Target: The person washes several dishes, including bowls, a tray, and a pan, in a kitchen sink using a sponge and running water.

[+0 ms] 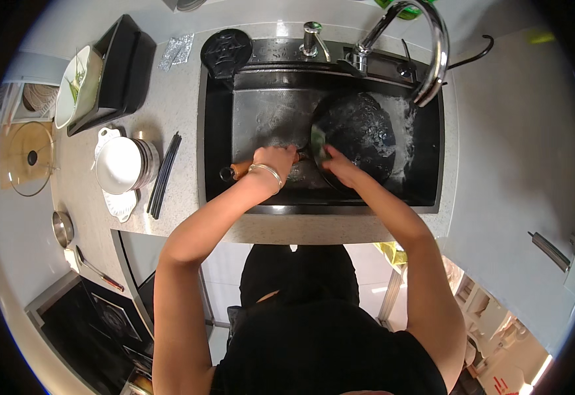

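A dark wok (366, 123) rests tilted in the black sink (272, 111), with water and some foam inside it. My left hand (275, 160) is closed around its wooden handle (241, 170), which has a metal ring at the end. In my right hand (339, 164) is a green scrubbing pad (318, 140), pressed to the left inner wall of the wok. My fingers partly cover the pad. The chrome faucet (438, 59) arches over the back right of the sink.
On the counter (179, 98) to the left are stacked white bowls (118, 165), dark chopsticks (164, 175) and a black rack (122, 74) beside a white dish (77, 86). A soap dispenser (311, 39) and black round drain cover (226, 49) stand behind the sink. A knife (102, 271) lies farther left.
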Demonstrator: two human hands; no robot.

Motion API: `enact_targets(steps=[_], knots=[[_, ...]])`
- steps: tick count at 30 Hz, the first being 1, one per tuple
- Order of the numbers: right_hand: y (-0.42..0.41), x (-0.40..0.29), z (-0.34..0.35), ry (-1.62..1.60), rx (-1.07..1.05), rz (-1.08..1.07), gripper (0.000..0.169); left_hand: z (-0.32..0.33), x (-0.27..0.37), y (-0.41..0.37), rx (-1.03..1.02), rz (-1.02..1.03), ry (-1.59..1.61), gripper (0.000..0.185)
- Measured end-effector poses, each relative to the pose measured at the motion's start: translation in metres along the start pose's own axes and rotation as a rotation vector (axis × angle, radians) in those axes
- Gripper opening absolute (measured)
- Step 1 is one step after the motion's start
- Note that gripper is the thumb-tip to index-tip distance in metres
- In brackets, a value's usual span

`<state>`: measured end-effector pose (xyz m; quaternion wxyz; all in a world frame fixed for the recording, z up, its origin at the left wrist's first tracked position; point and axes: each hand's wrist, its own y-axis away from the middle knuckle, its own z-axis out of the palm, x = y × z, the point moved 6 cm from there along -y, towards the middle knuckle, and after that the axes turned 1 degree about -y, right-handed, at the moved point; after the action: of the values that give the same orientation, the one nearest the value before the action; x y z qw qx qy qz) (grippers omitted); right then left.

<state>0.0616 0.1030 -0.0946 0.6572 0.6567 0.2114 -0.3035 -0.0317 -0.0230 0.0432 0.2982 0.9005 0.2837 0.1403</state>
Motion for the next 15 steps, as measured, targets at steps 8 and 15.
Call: enact_targets(steps=[8,15], knots=[[0.026,0.063,-0.098,1.038,-0.041,0.051,0.04,0.004,0.012,-0.004,0.008,-0.046,-0.096,0.036],[0.026,0.041,-0.187,0.72,0.566,-0.007,0.038,-0.011,0.031,0.019,-0.182,0.051,-0.053,0.043]])
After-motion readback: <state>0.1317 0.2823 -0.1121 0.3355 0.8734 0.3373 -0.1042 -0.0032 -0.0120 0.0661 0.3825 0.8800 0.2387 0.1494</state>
